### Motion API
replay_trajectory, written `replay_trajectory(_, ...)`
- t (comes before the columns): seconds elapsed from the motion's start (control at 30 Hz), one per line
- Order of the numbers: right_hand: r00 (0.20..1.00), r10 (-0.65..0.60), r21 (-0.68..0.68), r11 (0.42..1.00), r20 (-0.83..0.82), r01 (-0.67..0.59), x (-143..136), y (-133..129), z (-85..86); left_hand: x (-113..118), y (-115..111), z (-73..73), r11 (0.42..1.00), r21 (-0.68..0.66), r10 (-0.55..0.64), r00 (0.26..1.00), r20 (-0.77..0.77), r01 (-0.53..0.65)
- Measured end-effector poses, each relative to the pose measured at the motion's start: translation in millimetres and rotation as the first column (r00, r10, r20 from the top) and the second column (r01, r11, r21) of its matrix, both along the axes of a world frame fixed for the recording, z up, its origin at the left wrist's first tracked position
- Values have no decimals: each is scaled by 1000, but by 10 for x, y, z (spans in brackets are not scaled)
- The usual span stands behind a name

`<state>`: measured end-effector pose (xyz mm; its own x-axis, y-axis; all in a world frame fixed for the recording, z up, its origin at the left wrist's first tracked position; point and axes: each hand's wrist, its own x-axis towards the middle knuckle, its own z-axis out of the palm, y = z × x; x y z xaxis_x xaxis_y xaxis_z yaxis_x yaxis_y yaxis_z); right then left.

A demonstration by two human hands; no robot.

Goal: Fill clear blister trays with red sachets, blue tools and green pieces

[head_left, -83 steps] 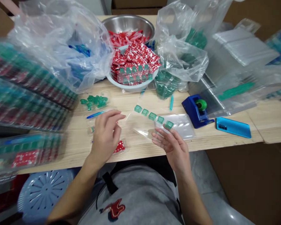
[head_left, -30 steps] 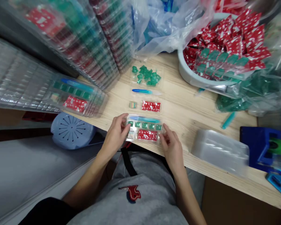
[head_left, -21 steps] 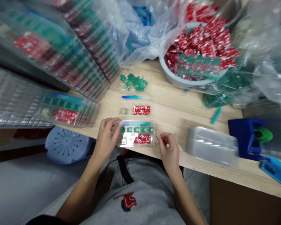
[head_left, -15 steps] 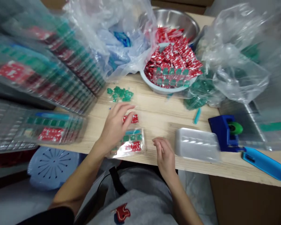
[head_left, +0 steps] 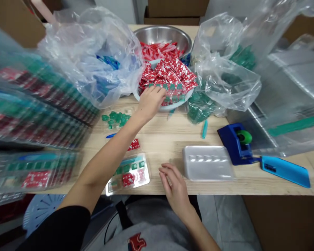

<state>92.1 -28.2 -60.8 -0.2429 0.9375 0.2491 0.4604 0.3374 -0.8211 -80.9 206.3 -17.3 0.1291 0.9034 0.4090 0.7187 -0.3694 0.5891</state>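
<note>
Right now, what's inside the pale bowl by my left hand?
The pale bowl holds red packets topped by green pieces in clear plastic; what lies beneath is covered.

The small glossy packets (head_left: 176, 68) are red with white marks, the round plastic bowl (head_left: 165, 108) pale blue. The angular tape dispenser (head_left: 231, 144) is dark blue, its roll (head_left: 244, 137) green, the wooden tabletop (head_left: 170, 141) pale with streaked grain.

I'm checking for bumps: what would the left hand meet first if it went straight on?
Likely the clear tray on the red packets; the left hand overlaps it, depth unclear.
</note>
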Motion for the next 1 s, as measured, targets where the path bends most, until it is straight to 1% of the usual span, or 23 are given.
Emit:
replay_trajectory(0.07,1000,0,21,1000,0,0,6,45,8,-24,-31,66,996,79,38,995,91,-45)
replay_trajectory(0.17,1000,-21,62,998,-21,23,4,110,41,-87,-140,226,981,172,61,986,154,-87)
replay_trajectory(0.23,998,-44,70,996,-55,48,1,155,74,-145,-294,346,959,257,53,967,250,-119)
replay_trajectory(0.27,996,-54,61,996,-75,59,-4,182,94,-174,-403,404,941,298,53,937,344,-163)
replay_trajectory(0.3,993,-64,41,997,-100,69,-13,214,117,-200,-532,457,926,313,50,887,459,-213)
replay_trajectory(0.33,989,-75,6,997,-131,76,-30,253,144,-223,-677,504,921,292,44,816,577,-256)
replay_trajectory(0.37,981,-84,-44,996,-174,78,-56,298,175,-241,-834,542,929,242,42,731,681,-279)
replay_trajectory(0.43,947,-92,-158,986,-308,45,-144,404,250,-263,-1157,588,961,107,57,564,824,-254)
replay_trajectory(0.47,915,-89,-208,978,-394,6,-206,461,293,-271,-1310,593,974,42,75,497,865,-221)
replay_trajectory(0.53,828,-69,-275,955,-556,-106,-348,565,376,-284,-1582,570,983,-66,130,399,908,-170)
replay_trajectory(0.6,750,-59,-312,928,-659,-202,-492,637,437,-304,-1799,516,979,-155,193,338,921,-135)
replay_trajectory(0.67,721,-81,-350,907,-688,-232,-607,665,454,-329,-1964,453,971,-216,238,297,925,-105)
replay_trajectory(0.77,736,-114,-373,906,-667,-198,-702,652,402,-380,-2130,367,964,-259,265,251,931,-55)
replay_trajectory(0.87,766,-120,-371,914,-631,-162,-732,661,327,-480,-2208,293,959,-280,280,245,928,-38)
replay_trajectory(0.93,788,-125,-358,925,-603,-128,-745,728,311,-603,-2213,244,954,-288,299,247,922,-82)
replay_trajectory(1.0,812,-120,-322,943,-571,-88,-768,860,331,-768,-2190,193,944,-281,317,237,918,-172)
